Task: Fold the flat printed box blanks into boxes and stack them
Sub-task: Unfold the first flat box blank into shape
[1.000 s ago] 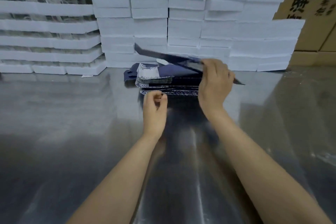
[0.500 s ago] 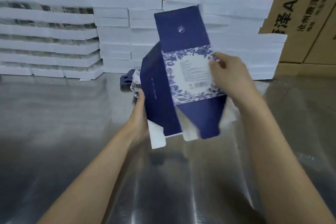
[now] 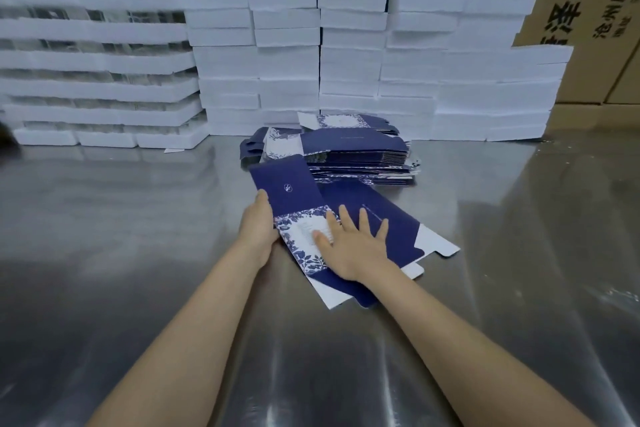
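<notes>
Head view, one entry per item. Blank: one navy printed piece, lying on the desk just in front of me, one panel overlapping the rest, white tabs showing at its near edge; not yet a box. Left hand: grips the blank's left edge, thumb along the top; the fingers seem tucked beneath, out of sight. Right hand: laid flat on the blank, fingers straight and spread, pressing it down. Pile: many more flat blanks, stacked just behind the one in hand, all unfolded. Folded printed boxes: none in view, no stack begun that I can see. Foam stacks: white, ranked along the back of the desk. Cartons: brown, behind those. My estimate: first creasing of this blank under way; nearly all the folding and all the stacking are left.
</notes>
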The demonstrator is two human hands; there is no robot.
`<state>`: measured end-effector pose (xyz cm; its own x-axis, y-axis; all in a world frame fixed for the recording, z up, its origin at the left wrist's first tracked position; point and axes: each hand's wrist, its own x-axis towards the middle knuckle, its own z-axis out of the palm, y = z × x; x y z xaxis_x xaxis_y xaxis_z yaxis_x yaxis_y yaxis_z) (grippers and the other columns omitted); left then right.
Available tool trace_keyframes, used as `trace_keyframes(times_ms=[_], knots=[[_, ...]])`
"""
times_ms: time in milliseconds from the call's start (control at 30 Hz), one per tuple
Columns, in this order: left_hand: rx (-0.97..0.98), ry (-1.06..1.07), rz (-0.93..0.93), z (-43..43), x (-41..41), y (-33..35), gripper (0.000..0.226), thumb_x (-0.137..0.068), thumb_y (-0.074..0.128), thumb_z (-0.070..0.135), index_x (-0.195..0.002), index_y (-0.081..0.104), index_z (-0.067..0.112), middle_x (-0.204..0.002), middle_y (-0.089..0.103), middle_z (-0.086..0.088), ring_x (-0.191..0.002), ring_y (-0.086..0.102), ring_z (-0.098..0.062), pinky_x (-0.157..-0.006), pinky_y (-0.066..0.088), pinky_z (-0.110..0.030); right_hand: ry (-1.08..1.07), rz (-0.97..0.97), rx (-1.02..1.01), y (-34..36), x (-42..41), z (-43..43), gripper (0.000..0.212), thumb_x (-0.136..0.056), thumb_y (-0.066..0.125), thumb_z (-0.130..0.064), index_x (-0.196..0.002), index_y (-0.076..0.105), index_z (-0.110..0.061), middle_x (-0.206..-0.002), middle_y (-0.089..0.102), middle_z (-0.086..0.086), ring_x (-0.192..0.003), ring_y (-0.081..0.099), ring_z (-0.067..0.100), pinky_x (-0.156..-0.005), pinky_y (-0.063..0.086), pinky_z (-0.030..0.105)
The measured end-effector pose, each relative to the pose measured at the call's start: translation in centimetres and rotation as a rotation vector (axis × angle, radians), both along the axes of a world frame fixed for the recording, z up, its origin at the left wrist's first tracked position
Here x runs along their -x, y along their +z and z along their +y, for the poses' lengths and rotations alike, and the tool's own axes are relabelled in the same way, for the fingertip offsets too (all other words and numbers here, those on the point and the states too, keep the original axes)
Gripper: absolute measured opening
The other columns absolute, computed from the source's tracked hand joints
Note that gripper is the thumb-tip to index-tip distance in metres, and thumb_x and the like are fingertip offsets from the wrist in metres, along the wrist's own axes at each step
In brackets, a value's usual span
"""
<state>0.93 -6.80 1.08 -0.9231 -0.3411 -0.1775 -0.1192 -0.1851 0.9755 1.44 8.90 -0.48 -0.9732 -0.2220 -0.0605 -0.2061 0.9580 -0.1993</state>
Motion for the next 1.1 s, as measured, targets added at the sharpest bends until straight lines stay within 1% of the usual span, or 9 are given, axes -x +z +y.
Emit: trace_keyframes(times_ms=[200, 300, 467, 600, 700, 800, 933, 1033, 1100], knots=[[0.272, 0.062, 0.065, 0.5, -0.2, -0.6, 0.036, -0.085, 0.044, 0.005, -0.119, 0.055, 0.012, -0.114, 0.066, -0.008, -0.097, 0.064, -0.027, -0.071, 0.049, -0.03, -0.042, 0.011, 0.161, 1.1, 0.1, 0.5, 0.064, -0.096, 0.02, -0.06, -0.154, 0.012, -0.032, -0.162, 0.011, -0.003, -0.149, 0.008, 0.027, -0.115, 0.008, 0.055], [0.151, 0.131, 0.062, 0.1, 0.0, 0.2, 0.059, -0.086, 0.051, 0.01, -0.142, 0.033, 0.01, -0.133, 0.054, -0.014, -0.113, 0.059, -0.033, -0.096, 0.05, -0.048, -0.269, 0.12, 0.496, 3.1, 0.8, 4.0, 0.058, -0.093, 0.035, -0.05, -0.147, 0.035, -0.029, -0.153, 0.036, 0.0, -0.135, 0.039, 0.028, -0.107, 0.032, 0.045], [-0.197, 0.01, 0.28, 0.9, -0.3, 1.5, 0.035, -0.09, 0.056, 0.02, -0.122, 0.051, 0.007, -0.113, 0.07, -0.012, -0.092, 0.072, -0.02, -0.077, 0.06, -0.038, -0.364, 0.04, 0.639, 4.0, 0.7, 9.4, 0.042, -0.095, 0.037, -0.048, -0.068, 0.054, -0.02, -0.078, 0.06, 0.003, -0.076, 0.053, 0.025, -0.072, 0.039, 0.032], [-0.22, -0.231, 0.431, 2.9, -1.2, 1.9, 0.026, -0.096, 0.055, 0.033, -0.122, 0.054, 0.027, -0.13, 0.06, 0.004, -0.116, 0.06, -0.009, -0.079, 0.057, -0.027, -0.276, -0.27, 1.379, 5.8, -0.5, 11.3, 0.032, -0.083, 0.049, -0.072, -0.082, 0.068, -0.046, -0.076, 0.072, -0.022, -0.068, 0.068, -0.004, -0.064, 0.047, 0.022], [-0.006, -0.374, 0.506, 4.2, -2.0, 2.1, 0.067, -0.082, 0.065, 0.047, -0.14, 0.036, 0.032, -0.15, 0.039, 0.01, -0.139, 0.036, -0.007, -0.112, 0.037, -0.033, 0.045, -0.516, 1.619, 6.4, -0.7, 12.1, 0.066, -0.077, 0.038, -0.083, -0.109, 0.072, -0.037, -0.121, 0.068, -0.002, -0.105, 0.068, 0.02, -0.073, 0.057, 0.044], [0.22, -0.492, 0.565, 4.9, -2.7, 1.9, 0.113, -0.069, 0.074, 0.052, -0.155, 0.005, 0.029, -0.151, 0.03, 0.031, -0.141, 0.027, 0.005, -0.115, 0.027, -0.024, 0.319, -0.52, 1.671, 7.3, -1.1, 10.6, 0.1, -0.06, 0.064, -0.079, -0.144, 0.04, -0.031, -0.143, 0.05, 0.0, -0.123, 0.055, 0.03, -0.088, 0.049, 0.06], [0.783, -0.472, 0.608, 4.8, -3.9, 0.7, 0.124, -0.072, 0.075, 0.036, -0.139, -0.028, 0.053, -0.16, -0.011, 0.022, -0.146, -0.004, 0.005, -0.12, 0.011, -0.02, 0.483, -0.309, 1.555, 6.9, -1.1, 8.7, 0.098, -0.076, 0.072, -0.011, -0.152, 0.016, -0.034, -0.151, 0.036, 0.002, -0.119, 0.05, 0.017, -0.096, 0.047, 0.039], [0.662, -0.307, 0.659, 4.8, -3.4, 1.2, 0.101, -0.083, 0.055, -0.003, -0.152, -0.011, 0.03, -0.16, 0.004, 0.022, -0.143, 0.008, 0.011, -0.119, 0.015, -0.021, 0.407, -0.082, 1.339, 6.4, -1.4, 7.2, 0.102, -0.074, 0.073, 0.002, -0.153, 0.014, -0.023, -0.144, 0.043, -0.005, -0.121, 0.053, 0.01, -0.098, 0.045, 0.027], [0.447, -0.16, 0.654, 4.6, -3.1, 1.9, 0.082, -0.083, 0.042, -0.016, -0.154, 0.018, 0.015, -0.148, 0.032, 0.023, -0.129, 0.035, 0.018, -0.107, 0.035, -0.014, 0.256, 0.087, 1.32, 5.8, -1.3, 6.4, 0.063, -0.087, 0.066, 0.0, -0.142, 0.039, -0.014, -0.121, 0.063, -0.013, -0.102, 0.062, 0.004, -0.089, 0.05, 0.028]])
